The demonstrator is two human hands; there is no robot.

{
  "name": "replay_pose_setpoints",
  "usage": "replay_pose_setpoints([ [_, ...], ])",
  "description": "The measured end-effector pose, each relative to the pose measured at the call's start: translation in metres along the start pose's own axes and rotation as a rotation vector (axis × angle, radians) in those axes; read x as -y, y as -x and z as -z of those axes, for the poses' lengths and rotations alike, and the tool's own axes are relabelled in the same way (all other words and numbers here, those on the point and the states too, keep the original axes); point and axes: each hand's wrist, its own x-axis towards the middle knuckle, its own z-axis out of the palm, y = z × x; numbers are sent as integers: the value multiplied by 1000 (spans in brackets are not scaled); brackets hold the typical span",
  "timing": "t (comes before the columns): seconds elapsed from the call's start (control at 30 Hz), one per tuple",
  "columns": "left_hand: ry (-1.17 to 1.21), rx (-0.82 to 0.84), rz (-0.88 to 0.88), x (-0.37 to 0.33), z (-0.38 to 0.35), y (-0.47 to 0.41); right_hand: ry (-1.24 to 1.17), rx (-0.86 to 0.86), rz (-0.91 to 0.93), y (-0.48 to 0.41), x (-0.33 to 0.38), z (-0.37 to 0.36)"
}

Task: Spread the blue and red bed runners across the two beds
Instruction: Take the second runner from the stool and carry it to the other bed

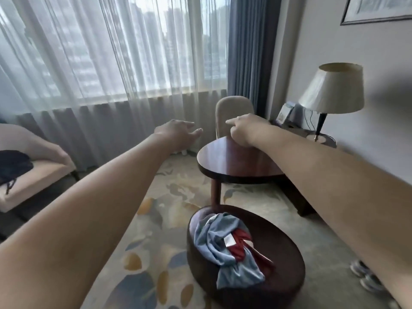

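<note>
A light blue bed runner [219,248] lies crumpled on a low oval dark wood stool [283,259] near the bottom middle. A red bed runner [242,247] is tangled in it, mostly covered by the blue cloth. Both my arms stretch forward, well above and beyond the stool. My left hand [178,133] is empty with its fingers apart. My right hand [243,129] hovers over the far edge of the round table, fingers loosely curled, one pointing left, holding nothing. No bed is in view.
A round dark wood table [236,161] stands behind the stool, a beige chair [233,110] beyond it. A lamp [332,90] sits on a desk at right. An armchair [33,175] with dark clothing is at left. Shoes [363,275] lie on the patterned carpet.
</note>
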Motion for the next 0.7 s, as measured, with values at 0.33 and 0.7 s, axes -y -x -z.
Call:
replay_pose_setpoints([
  [0.33,-19,82,-235,24,-73,-194,94,36,-109,-159,3,-70],
  [0.7,-85,370,-383,30,-240,-279,-13,235,-262,-217,-52,-222],
])
